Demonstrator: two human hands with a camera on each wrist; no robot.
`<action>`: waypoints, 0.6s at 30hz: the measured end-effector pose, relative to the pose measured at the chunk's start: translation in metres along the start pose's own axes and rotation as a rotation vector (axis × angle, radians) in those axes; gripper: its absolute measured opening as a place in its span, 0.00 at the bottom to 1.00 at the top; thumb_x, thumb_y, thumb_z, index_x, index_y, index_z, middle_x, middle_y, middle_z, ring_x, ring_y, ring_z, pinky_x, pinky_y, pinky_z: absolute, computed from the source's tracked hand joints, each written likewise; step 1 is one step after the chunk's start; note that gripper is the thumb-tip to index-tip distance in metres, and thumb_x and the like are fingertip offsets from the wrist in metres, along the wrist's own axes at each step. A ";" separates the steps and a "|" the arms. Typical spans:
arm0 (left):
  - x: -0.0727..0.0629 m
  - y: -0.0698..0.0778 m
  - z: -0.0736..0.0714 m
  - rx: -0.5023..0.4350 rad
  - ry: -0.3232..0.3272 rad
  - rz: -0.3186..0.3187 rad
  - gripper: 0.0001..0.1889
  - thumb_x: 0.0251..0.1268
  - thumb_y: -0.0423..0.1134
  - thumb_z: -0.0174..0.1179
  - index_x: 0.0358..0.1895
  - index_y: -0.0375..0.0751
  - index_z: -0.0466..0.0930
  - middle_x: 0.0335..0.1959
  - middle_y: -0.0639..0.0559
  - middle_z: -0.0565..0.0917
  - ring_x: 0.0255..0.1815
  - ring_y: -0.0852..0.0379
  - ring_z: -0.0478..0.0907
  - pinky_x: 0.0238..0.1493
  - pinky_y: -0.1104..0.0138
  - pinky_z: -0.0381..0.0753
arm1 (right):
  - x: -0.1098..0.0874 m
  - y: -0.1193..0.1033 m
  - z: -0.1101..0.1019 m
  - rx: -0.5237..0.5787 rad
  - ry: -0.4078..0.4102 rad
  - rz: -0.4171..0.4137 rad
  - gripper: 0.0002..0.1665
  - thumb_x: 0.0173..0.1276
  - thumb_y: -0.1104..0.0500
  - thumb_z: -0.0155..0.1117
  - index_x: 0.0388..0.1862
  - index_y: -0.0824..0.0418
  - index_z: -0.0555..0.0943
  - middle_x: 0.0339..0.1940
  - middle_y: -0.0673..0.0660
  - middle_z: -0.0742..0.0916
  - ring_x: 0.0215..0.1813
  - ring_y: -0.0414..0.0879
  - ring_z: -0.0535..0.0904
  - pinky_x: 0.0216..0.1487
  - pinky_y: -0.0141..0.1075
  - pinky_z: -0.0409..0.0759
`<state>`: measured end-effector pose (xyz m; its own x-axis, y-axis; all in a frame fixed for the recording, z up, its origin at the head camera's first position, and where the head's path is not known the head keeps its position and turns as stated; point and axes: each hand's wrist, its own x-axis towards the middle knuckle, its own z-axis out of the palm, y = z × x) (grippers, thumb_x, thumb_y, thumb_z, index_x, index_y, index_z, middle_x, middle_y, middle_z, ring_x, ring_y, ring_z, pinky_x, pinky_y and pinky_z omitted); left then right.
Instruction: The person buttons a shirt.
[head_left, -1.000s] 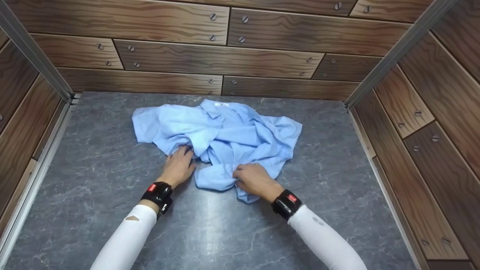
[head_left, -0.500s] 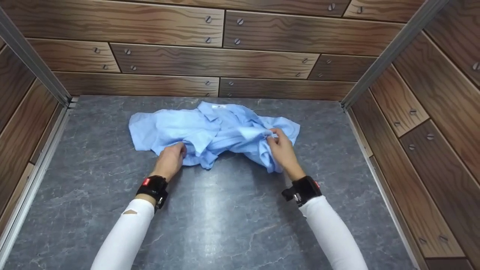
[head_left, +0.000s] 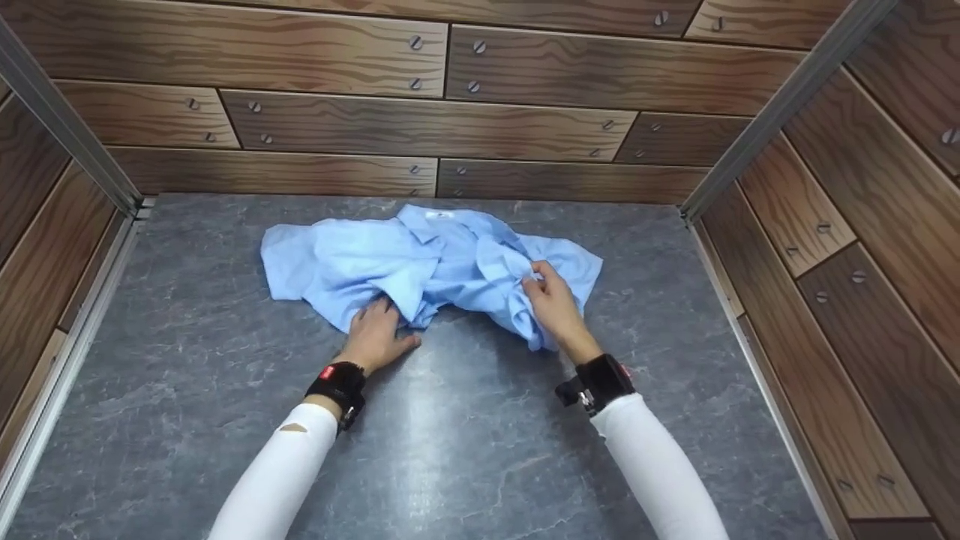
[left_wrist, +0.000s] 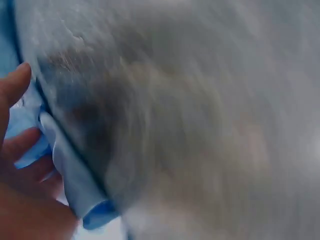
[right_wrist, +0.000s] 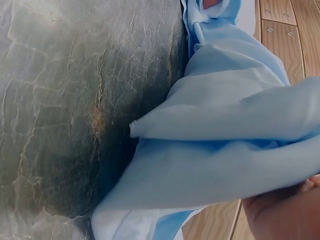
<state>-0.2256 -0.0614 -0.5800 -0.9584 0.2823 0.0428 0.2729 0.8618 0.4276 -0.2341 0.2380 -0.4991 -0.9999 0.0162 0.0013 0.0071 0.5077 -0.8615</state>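
A light blue collared shirt (head_left: 360, 251) lies crumpled near the back of the grey marbled surface, its collar with a white label toward the back wall. My right hand (head_left: 556, 304) pinches a fold of the shirt on its right side, thumb against fingers. At the shirt's front left edge, my left hand (head_left: 375, 335) lies with fingers spread, the fingertips just at the cloth and the thumb out to the right. In the left wrist view the fingers (left_wrist: 20, 142) are loosely extended beside a blue hem (left_wrist: 70, 165). Folds of shirt (right_wrist: 225, 110) fill much of the right wrist view.
Wood-patterned panels rise at the back (head_left: 435, 124) and at both sides, with metal corner posts (head_left: 787, 105) where they meet. The grey surface (head_left: 450, 450) runs toward the person in front of the shirt. Each wrist carries a black strapped camera (head_left: 604, 382).
My right hand has carried the shirt's front lower part back and right, folding it up. My left hand, curled at the cloth half a second ago, has moved rightward and spread its fingers.
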 end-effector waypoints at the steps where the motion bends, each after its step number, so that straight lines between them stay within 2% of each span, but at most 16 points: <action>1: 0.002 -0.001 0.001 -0.004 0.015 -0.018 0.34 0.56 0.55 0.67 0.59 0.33 0.74 0.66 0.35 0.70 0.68 0.37 0.65 0.68 0.42 0.57 | -0.001 0.000 0.000 -0.004 -0.004 -0.002 0.07 0.75 0.56 0.50 0.46 0.57 0.72 0.19 0.49 0.69 0.21 0.42 0.65 0.26 0.34 0.65; 3: 0.006 -0.003 0.003 0.015 0.071 -0.026 0.26 0.57 0.49 0.68 0.53 0.34 0.79 0.59 0.37 0.75 0.63 0.38 0.70 0.65 0.43 0.62 | -0.002 -0.001 0.000 -0.026 -0.006 -0.009 0.07 0.75 0.56 0.50 0.46 0.57 0.71 0.18 0.49 0.68 0.21 0.42 0.64 0.25 0.34 0.64; 6: 0.009 -0.006 0.002 0.063 0.164 0.009 0.13 0.58 0.40 0.65 0.41 0.34 0.82 0.46 0.39 0.80 0.51 0.39 0.75 0.53 0.45 0.70 | -0.003 -0.001 0.000 -0.060 0.009 -0.026 0.08 0.74 0.57 0.51 0.47 0.58 0.73 0.18 0.50 0.68 0.21 0.42 0.63 0.25 0.35 0.63; 8: 0.007 -0.009 0.001 0.046 0.217 0.035 0.07 0.59 0.37 0.62 0.35 0.35 0.81 0.39 0.41 0.82 0.45 0.40 0.77 0.46 0.46 0.73 | -0.003 0.000 -0.001 -0.091 0.022 -0.048 0.09 0.74 0.58 0.52 0.47 0.59 0.75 0.21 0.51 0.72 0.23 0.43 0.66 0.27 0.35 0.66; 10: 0.005 -0.011 -0.003 -0.033 0.251 0.062 0.05 0.62 0.35 0.60 0.32 0.36 0.79 0.33 0.42 0.82 0.39 0.41 0.79 0.41 0.48 0.74 | -0.003 0.001 -0.003 -0.111 0.044 -0.071 0.09 0.73 0.59 0.54 0.47 0.60 0.77 0.25 0.53 0.77 0.26 0.44 0.70 0.31 0.36 0.69; 14: 0.005 -0.015 -0.022 -0.280 0.303 0.127 0.05 0.68 0.36 0.57 0.33 0.39 0.75 0.25 0.47 0.80 0.29 0.48 0.78 0.34 0.54 0.75 | 0.000 0.002 -0.012 -0.121 0.094 -0.117 0.08 0.71 0.61 0.56 0.44 0.60 0.80 0.35 0.55 0.84 0.35 0.45 0.76 0.38 0.35 0.73; 16: 0.007 -0.014 -0.038 -0.394 0.296 0.143 0.06 0.70 0.37 0.56 0.36 0.39 0.76 0.23 0.51 0.78 0.27 0.53 0.75 0.32 0.59 0.74 | 0.002 0.001 -0.018 -0.116 0.097 -0.129 0.08 0.71 0.62 0.56 0.44 0.60 0.81 0.35 0.56 0.84 0.35 0.45 0.76 0.38 0.34 0.72; 18: 0.008 -0.013 -0.055 -0.520 0.262 0.132 0.08 0.72 0.40 0.54 0.35 0.40 0.77 0.22 0.55 0.75 0.26 0.59 0.71 0.31 0.65 0.70 | 0.004 0.000 -0.025 -0.072 0.072 -0.142 0.08 0.72 0.61 0.55 0.45 0.62 0.80 0.35 0.56 0.82 0.35 0.44 0.74 0.38 0.33 0.71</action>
<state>-0.2417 -0.0937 -0.5352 -0.9259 0.2027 0.3187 0.3777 0.4884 0.7866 -0.2379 0.2596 -0.4864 -0.9873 0.0004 0.1589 -0.1304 0.5698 -0.8114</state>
